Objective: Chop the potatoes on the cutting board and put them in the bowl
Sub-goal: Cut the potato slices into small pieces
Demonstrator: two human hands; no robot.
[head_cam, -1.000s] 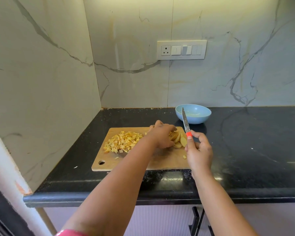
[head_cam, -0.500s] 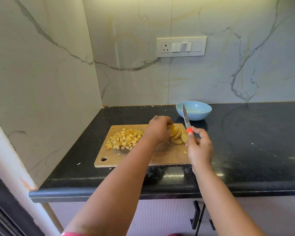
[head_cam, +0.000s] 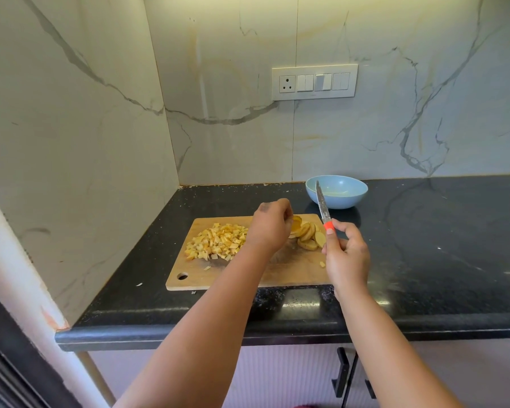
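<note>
A wooden cutting board [head_cam: 292, 270] lies on the black counter. A heap of diced potato [head_cam: 218, 241] covers its left half, and several potato slices [head_cam: 308, 237] lean together at its far right. My left hand [head_cam: 271, 228] hovers over the slices, its fingers curled down and pinching the far slice. My right hand [head_cam: 348, 257] grips a knife [head_cam: 322, 206] by its handle with an orange collar, blade pointing up and away, clear of the board. A light blue bowl [head_cam: 336, 192] stands behind the board, with no potato visible inside it.
The black counter [head_cam: 439, 245] runs right from a marble corner wall. A switch panel [head_cam: 314, 82] is on the back wall. One potato bit [head_cam: 322, 264] lies near the board's right edge, and small scraps [head_cam: 139, 284] sit on the counter at the left. Cabinet handles [head_cam: 340, 375] are below.
My left hand has risen from lying over the slices and now curls its fingers on the far slice. The right hand and knife stay almost still. The camera has tilted slightly.
</note>
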